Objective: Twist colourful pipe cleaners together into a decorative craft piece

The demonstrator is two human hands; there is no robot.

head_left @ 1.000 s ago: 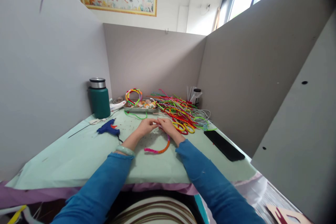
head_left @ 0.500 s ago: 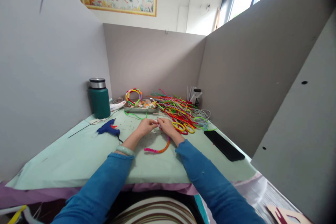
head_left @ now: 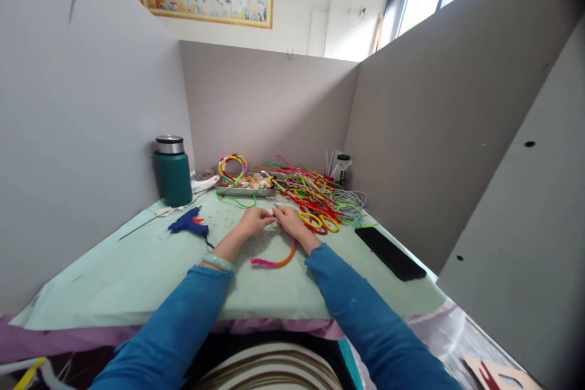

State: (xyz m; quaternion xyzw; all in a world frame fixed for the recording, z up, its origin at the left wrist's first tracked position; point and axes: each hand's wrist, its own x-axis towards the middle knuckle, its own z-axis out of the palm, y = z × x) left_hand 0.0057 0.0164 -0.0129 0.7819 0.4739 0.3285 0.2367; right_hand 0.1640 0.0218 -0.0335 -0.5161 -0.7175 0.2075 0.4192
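My left hand (head_left: 256, 220) and my right hand (head_left: 287, 220) meet over the middle of the table, fingertips pinched close together. From under my right hand a curved strip of wound pipe cleaner (head_left: 278, 264) hangs down onto the cloth, purple near the hand, then orange, then pink at its loose end. My right hand grips the upper part of this strip, which my fingers mostly hide. The fingers of my left hand are closed at the same spot, and what lies between them is too small to make out.
A blue glue gun (head_left: 189, 222) and a green bottle (head_left: 172, 172) stand left. Behind my hands are a metal tray (head_left: 247, 192) of small pieces, a multicoloured ring (head_left: 233, 156) and piled pipe cleaners (head_left: 315, 192). Yellow-handled scissors (head_left: 329, 223) and a black phone (head_left: 390, 253) lie right.
Almost nothing differs. My fingers have shifted very slightly at the pinch, while the strip and the things around it stay where they were.
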